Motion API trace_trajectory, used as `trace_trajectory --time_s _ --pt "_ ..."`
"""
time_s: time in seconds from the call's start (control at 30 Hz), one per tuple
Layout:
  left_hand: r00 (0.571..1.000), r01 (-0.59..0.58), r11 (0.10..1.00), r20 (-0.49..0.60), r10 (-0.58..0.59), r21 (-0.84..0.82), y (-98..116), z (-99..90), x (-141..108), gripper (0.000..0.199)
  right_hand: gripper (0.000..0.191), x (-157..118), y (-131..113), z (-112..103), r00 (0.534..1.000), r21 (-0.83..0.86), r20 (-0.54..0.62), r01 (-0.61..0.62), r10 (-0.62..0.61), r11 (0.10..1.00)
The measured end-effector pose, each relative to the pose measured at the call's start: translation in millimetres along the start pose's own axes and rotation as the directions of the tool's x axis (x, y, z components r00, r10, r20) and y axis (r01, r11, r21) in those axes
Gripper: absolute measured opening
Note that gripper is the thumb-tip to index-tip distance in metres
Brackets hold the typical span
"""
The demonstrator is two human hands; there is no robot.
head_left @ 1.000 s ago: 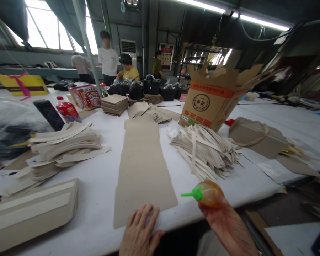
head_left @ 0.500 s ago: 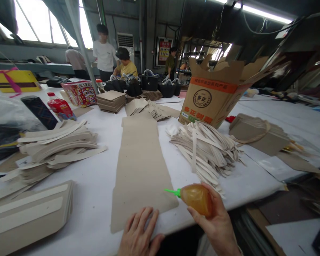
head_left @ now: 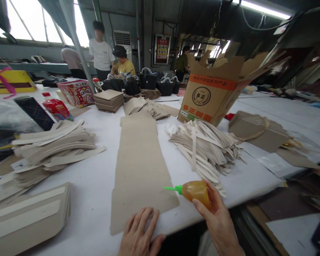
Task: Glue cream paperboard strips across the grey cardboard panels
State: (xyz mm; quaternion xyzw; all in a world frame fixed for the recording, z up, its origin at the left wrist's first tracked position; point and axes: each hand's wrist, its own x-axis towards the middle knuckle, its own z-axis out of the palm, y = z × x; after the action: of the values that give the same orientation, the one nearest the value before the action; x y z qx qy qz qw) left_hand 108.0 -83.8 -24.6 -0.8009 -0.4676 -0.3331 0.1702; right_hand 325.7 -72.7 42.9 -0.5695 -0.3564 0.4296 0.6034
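Observation:
A long beige-grey cardboard panel (head_left: pixel 138 160) lies flat on the white table, running away from me. My left hand (head_left: pixel 141 231) rests on its near edge, fingers stretched out and lying flat. In my right hand (head_left: pixel 216 213) is a squeeze bottle (head_left: pixel 196 192) of amber liquid with a thin green nozzle. The bottle lies nearly level, its tip pointing left over the right part of the panel. I cannot tell whether any liquid is coming out. Right of the panel is a heap of pale strips (head_left: pixel 205 145).
At left are a pile of curved strips (head_left: pixel 58 145) and a stack of panels with pale bands (head_left: pixel 29 217). A cardboard carton (head_left: pixel 205 92) stands behind the strip heap, with stacked grey pieces (head_left: pixel 258 131) to its right. Several people are at the back.
My right hand and the bottle have shifted very slightly, the bottle now tipped a little more level. The view has turned slightly. My left hand stays on the panel.

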Motion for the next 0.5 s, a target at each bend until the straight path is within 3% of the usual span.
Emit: trace_trajectory --time_s 0.3,0.5 --pt "1.0 0.013 1.0 -0.02 -0.014 -0.005 2 4.0 -2 0.04 0.066 -6 14 0 0.983 -0.222 0.032 0.185 -0.182 0.957" --pt "1.0 0.019 1.0 -0.022 -0.019 -0.008 2 4.3 -2 0.039 0.071 -8 22 -2 0.978 -0.262 0.087 0.207 -0.191 0.942"
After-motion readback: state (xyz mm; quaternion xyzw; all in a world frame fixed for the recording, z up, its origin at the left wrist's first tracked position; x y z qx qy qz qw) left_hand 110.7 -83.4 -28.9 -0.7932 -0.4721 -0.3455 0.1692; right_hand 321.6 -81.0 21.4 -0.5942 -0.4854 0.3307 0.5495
